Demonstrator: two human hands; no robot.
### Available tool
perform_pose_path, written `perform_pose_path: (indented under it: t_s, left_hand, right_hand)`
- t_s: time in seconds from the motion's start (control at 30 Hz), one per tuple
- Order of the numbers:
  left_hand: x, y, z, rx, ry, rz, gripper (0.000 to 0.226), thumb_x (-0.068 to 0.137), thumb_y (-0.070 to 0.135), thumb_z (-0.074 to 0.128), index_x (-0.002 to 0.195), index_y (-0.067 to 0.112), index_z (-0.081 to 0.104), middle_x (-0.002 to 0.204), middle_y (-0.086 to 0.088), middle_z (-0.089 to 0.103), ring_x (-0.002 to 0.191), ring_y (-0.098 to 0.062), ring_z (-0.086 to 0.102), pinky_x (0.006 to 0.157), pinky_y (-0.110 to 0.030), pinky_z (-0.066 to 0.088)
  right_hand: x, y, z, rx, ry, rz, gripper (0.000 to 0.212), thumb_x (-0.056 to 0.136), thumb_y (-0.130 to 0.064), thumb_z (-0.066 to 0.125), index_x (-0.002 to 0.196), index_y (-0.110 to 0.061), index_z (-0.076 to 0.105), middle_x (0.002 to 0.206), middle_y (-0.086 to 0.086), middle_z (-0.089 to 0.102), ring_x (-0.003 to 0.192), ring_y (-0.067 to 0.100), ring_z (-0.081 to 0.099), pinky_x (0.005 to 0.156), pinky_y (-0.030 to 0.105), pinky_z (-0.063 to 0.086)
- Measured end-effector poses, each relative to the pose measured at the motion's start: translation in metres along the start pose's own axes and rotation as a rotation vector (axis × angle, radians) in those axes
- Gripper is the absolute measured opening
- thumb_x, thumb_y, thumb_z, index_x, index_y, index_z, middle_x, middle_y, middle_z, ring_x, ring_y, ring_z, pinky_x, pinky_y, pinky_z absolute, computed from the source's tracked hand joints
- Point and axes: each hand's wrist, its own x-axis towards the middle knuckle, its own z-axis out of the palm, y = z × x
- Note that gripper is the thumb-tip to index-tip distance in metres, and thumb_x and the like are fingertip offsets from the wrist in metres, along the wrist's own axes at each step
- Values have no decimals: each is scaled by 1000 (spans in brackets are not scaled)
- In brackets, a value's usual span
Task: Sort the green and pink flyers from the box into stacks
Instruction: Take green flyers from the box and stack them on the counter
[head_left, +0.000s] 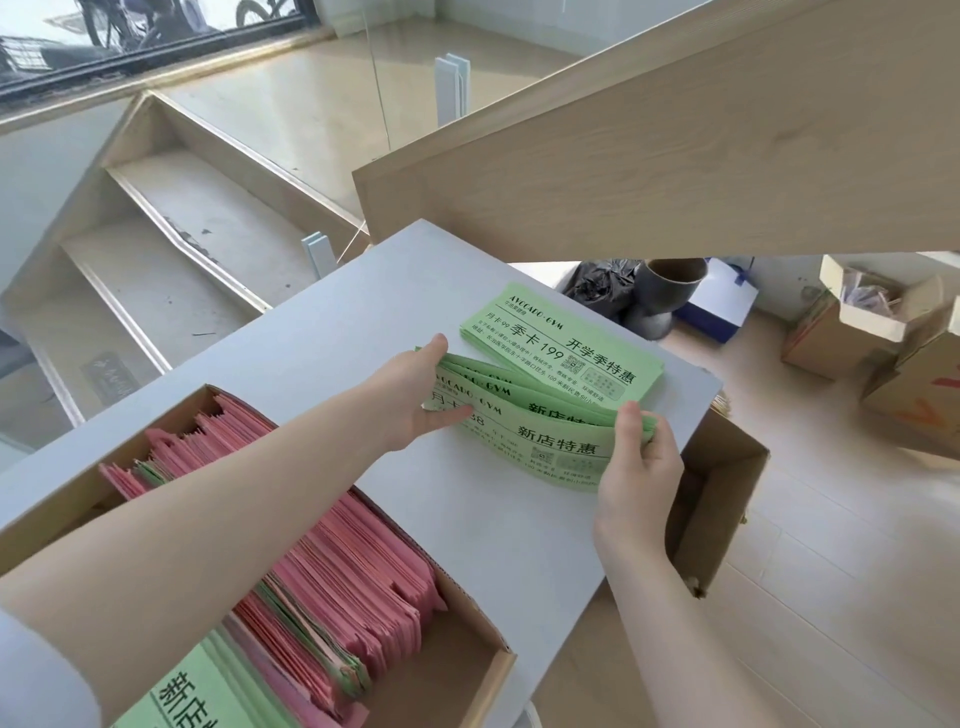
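A cardboard box (457, 691) at the near left of the grey table (337, 322) holds many upright pink flyers (358, 566) with a few green ones among them. A green stack (561, 338) lies flat near the table's far edge. In front of it a fanned bundle of green flyers (540, 431) is gripped at both ends. My left hand (415, 395) pinches its left end, thumb on top. My right hand (639, 457) pinches its right end near the table edge.
An open cardboard box (727, 499) sits on the floor beside the table's right edge. More cartons (883, 332), a black bag and a grey pot stand on the floor beyond. A wooden panel (675, 156) overhangs the far side; stairs (171, 249) descend at left.
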Motion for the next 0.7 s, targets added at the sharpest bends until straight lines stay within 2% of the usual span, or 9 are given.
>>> perform_pose_path:
  t_s: [0.07,0.13,0.23,0.27,0.33,0.43,0.5,0.63,0.7]
  left_hand:
    - [0,4,-10,57,-119,-7,21,92,33,55,93,12,59,101,-4,63,90,-14,60,83,-32,55]
    - [2,8,-21,226,-299,-24,13,88,20,62,100,15,65,103,2,69,98,-10,62,84,-25,55]
    - [5,12,-31,372,-423,-40,29,85,-9,56,101,15,61,91,6,74,91,-13,66,80,-21,56]
    - [6,11,-32,370,-410,-28,31,84,-14,53,97,14,57,84,5,73,87,-16,66,78,-22,56]
    - [7,9,-32,415,-362,62,30,87,-15,50,90,14,55,82,5,70,81,-13,65,74,-20,55]
    - [12,8,-31,443,-292,276,18,89,-5,54,93,13,57,98,4,65,79,-7,67,70,-13,55]
    - [14,7,-32,398,-259,333,10,89,-1,56,95,7,55,101,-3,65,82,-9,69,69,-13,55]
    - [19,-5,-35,625,-290,132,17,95,5,48,104,16,56,110,-3,62,88,-13,62,73,-15,55]
    - [21,-5,-34,719,-281,72,21,98,11,42,106,24,57,107,4,63,87,-13,61,79,-21,52]
  right_hand:
    - [-1,3,-7,2,-125,-20,30,81,-45,66,83,-19,51,78,-4,57,67,-2,54,65,19,44]
    - [3,9,-19,31,-326,-4,46,62,-42,75,96,-22,51,91,-1,61,82,-1,61,73,18,49]
    - [12,16,-32,-157,-494,-61,47,66,-18,80,103,-29,53,108,-2,64,108,15,59,96,39,47]
    - [12,16,-33,-207,-480,-69,41,73,-8,76,101,-27,55,105,-7,67,106,13,61,98,43,46]
    - [12,15,-32,-190,-430,-65,30,81,4,66,94,-21,56,96,-12,72,97,9,64,95,41,49]
    - [11,4,-31,-96,-363,-94,25,84,7,61,89,-18,57,93,-13,72,94,7,66,84,23,51]
    - [13,0,-34,-69,-335,-94,27,84,7,60,88,-19,57,91,-13,72,93,4,66,80,17,51]
    - [9,18,-39,-281,-427,11,28,88,1,57,101,-24,57,90,-23,70,91,-12,61,78,10,45]
    - [6,25,-41,-356,-439,13,28,91,-2,55,112,-20,57,99,-24,65,93,-18,57,80,8,42]
